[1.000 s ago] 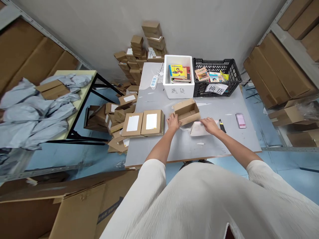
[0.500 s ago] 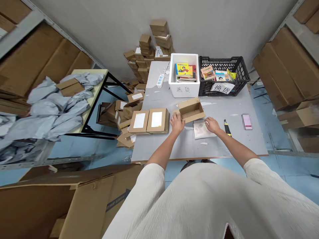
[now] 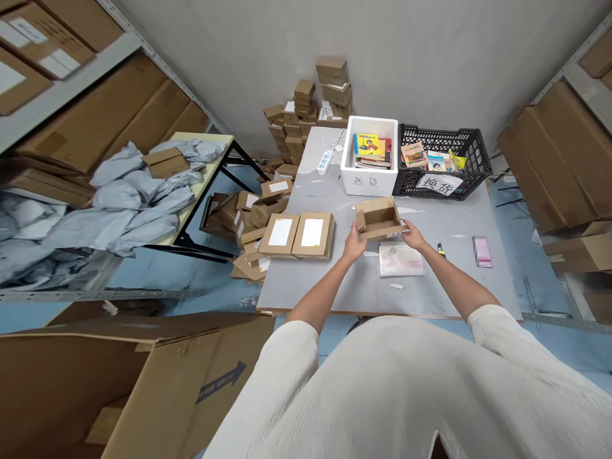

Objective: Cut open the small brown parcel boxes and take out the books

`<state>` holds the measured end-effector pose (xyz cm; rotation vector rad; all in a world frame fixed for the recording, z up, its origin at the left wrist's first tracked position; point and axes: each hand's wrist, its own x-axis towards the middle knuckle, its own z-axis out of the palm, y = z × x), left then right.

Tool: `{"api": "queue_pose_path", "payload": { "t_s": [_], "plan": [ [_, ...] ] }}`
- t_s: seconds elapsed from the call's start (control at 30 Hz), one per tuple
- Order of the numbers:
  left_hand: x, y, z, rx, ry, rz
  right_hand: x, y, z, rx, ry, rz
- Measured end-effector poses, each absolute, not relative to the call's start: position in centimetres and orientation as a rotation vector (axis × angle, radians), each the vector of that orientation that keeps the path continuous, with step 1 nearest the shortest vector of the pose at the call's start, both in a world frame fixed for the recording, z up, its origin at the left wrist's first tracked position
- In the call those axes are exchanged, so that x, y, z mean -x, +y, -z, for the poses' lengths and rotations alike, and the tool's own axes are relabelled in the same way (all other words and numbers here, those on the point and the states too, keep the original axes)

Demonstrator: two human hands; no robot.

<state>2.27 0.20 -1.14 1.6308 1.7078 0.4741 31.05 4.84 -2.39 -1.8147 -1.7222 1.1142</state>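
An open cardboard box (image 3: 381, 217) is held between my two hands above the table, its inside facing me and looking bare. My left hand (image 3: 354, 243) grips its left end, and my right hand (image 3: 413, 235) grips the right end. Just below the box, a flat pale packet (image 3: 400, 260) in clear wrapping lies on the table. Beyond my right forearm a utility knife (image 3: 440, 250) is partly hidden. Left of my left hand sit two stacks of closed cardboard boxes (image 3: 313, 234) with white labels.
A white bin (image 3: 368, 185) and a black crate (image 3: 442, 185), both with books, stand at the table's back. A pink phone (image 3: 482, 251) lies right, a power strip (image 3: 324, 162) back left. Grey parcels (image 3: 129, 197) cover the side table; a large carton (image 3: 182, 382) stands lower left.
My right hand has left the packet and taken the box's right end. The box is now lifted and turned in both hands. The whole view has shifted slightly.
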Motion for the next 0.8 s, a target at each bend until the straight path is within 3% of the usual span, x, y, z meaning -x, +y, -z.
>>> {"api": "queue_pose_path", "payload": {
  "t_s": [0.4,0.8],
  "plan": [
    [-3.0,2.4,2.7,-1.543,1.660,-0.601,-29.5,6.5,3.0,1.746,-1.847,-0.989],
    [-2.6,8.4,4.3,-1.619,1.666,-0.909,-29.7,9.9,5.6,1.606,-1.535,-1.166]
  ]
}}
